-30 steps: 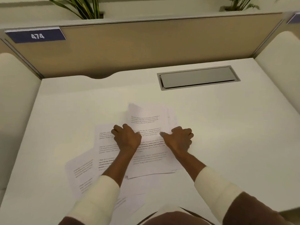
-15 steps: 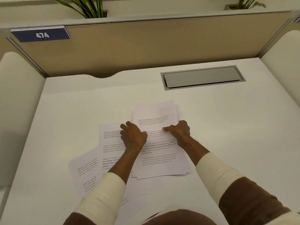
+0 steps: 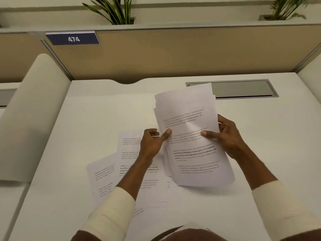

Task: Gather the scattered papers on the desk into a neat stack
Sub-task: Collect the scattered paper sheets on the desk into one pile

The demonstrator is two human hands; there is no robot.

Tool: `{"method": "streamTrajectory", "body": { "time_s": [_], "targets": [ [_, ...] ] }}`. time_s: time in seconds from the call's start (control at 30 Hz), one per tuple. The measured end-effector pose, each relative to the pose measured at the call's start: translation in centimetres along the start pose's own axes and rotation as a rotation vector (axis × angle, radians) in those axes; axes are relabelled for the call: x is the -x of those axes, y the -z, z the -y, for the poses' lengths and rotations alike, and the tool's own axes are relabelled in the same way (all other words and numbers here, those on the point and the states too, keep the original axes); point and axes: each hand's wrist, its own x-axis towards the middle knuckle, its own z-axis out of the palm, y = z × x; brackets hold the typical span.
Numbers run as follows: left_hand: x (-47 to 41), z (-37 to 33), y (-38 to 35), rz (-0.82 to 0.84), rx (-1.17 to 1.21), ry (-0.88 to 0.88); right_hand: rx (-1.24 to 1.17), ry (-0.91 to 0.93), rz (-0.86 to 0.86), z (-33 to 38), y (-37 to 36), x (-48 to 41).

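while both hands pinch the lifted bundle of papers (image 3: 191,136) at its side edges, the white bench (image 3: 269,136) lies bare to the right and toward the grey hatch (image 3: 243,88). left hand (image 3: 152,145) and right hand (image 3: 229,136) each have a grip closed on the bundle, thumbs on top. loose sheets (image 3: 107,174) stay flat below-left, partly hidden under the left forearm; their print is too small to read.

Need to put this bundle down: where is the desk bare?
Bare white desk right of the held bundle of printed sheets, below the grey cable hatch; also far-left, near the cream divider. Crowded: loose printed sheets under the left hand.
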Motion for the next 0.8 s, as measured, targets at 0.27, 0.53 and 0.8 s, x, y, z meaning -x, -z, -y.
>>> {"method": "streamTrajectory", "body": {
  "time_s": [0.27,0.53,0.8],
  "targets": [
    [2.6,0.4,3.9,0.232,0.402,-0.115,-0.19,-0.121,0.02,1.3,-3.0,-0.7],
    [3.8,3.3,9.3,-0.056,-0.111,0.015,-0.151,-0.481,0.031,-5.4,-13.1,1.2],
    [4.5,6.6,8.8,-0.305,-0.797,0.126,0.712,-0.499,-0.101,-7.1,-17.9,3.5]
  ]
}}
